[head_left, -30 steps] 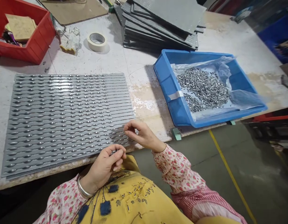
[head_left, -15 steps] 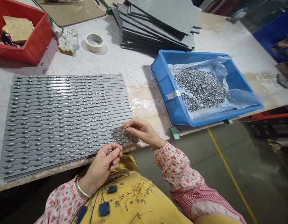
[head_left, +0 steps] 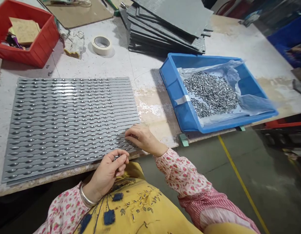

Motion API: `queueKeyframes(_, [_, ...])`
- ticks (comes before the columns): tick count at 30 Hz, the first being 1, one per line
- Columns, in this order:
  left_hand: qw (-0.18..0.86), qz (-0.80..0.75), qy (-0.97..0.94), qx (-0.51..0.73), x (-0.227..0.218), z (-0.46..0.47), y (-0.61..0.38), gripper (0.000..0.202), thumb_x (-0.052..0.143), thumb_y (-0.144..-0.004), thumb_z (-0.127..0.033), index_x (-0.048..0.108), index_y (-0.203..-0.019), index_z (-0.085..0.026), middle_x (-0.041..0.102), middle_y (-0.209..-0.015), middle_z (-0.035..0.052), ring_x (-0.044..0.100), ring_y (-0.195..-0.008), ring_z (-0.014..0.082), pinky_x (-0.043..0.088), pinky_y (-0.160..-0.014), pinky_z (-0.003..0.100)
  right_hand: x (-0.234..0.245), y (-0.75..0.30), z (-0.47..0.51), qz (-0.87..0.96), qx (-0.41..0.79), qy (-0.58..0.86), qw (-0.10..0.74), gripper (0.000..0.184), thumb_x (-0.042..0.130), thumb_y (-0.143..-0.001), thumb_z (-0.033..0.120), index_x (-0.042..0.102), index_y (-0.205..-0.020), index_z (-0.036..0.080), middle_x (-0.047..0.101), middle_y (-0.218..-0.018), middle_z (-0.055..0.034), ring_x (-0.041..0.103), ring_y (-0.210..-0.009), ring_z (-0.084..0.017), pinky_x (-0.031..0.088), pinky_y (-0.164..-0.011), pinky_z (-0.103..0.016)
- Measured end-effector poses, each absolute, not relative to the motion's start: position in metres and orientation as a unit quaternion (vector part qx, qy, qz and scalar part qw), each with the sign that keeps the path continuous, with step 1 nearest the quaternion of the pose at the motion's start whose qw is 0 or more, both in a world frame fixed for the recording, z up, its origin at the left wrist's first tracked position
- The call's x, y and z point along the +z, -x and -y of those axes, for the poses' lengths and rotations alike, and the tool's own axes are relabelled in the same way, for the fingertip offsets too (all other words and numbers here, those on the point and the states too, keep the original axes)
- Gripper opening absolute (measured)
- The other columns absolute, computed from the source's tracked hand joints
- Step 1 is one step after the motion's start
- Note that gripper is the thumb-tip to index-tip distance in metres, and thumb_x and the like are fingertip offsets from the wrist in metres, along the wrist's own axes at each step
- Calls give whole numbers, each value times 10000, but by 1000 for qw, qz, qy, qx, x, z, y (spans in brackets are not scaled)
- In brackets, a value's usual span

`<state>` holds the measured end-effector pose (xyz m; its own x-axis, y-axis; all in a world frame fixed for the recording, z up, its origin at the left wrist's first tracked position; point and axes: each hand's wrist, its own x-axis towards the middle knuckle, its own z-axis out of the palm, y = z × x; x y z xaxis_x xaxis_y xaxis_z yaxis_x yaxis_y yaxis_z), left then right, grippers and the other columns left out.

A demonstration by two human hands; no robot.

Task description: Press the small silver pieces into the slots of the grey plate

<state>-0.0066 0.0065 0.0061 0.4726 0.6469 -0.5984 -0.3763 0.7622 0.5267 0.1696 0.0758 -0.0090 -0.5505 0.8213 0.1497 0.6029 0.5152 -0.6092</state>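
A grey grooved tray point(head_left: 67, 110) lies on the table in front of me, its rows filled with small shiny metal pieces. My right hand point(head_left: 140, 138) rests on the tray's near right corner, fingertips pinched down onto a groove. My left hand point(head_left: 110, 170) hovers at the table's front edge, fingers curled round several small metal pieces. A blue bin point(head_left: 176, 94) to the right holds a heap of the same metal pieces point(head_left: 211, 92) on a clear plastic sheet.
A stack of grey trays point(head_left: 170, 26) sits at the back. A roll of tape point(head_left: 101, 44), a crumpled rag point(head_left: 73, 44) and a red bin point(head_left: 35, 48) stand at the back left. Bare floor with a yellow line point(head_left: 240, 182) lies to the right.
My right hand has come down from just above the tray's corner onto its surface, moving slightly left. My left hand has stayed in place.
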Motion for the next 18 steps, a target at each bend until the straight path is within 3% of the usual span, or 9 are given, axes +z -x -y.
queueKeyframes(8, [841,-417,-156,307,7,-8,6,173,650,-738,-292,608,-818,-145,520,-702,15,309,-486,36,192,-408,167,-16,-165,-77,853,199,450,172,106,557,-846,204,593,-752,170,594,-768,-57,461,-764,-190,380,-706,-309])
queueKeyframes(18, [824,-439,-142,328,6,-8,4,186,641,-754,-277,567,-869,-152,571,-705,18,327,-474,29,224,-400,143,-18,-161,-77,801,245,497,227,82,629,-783,178,573,-724,181,608,-711,-14,471,-730,-166,363,-682,-293])
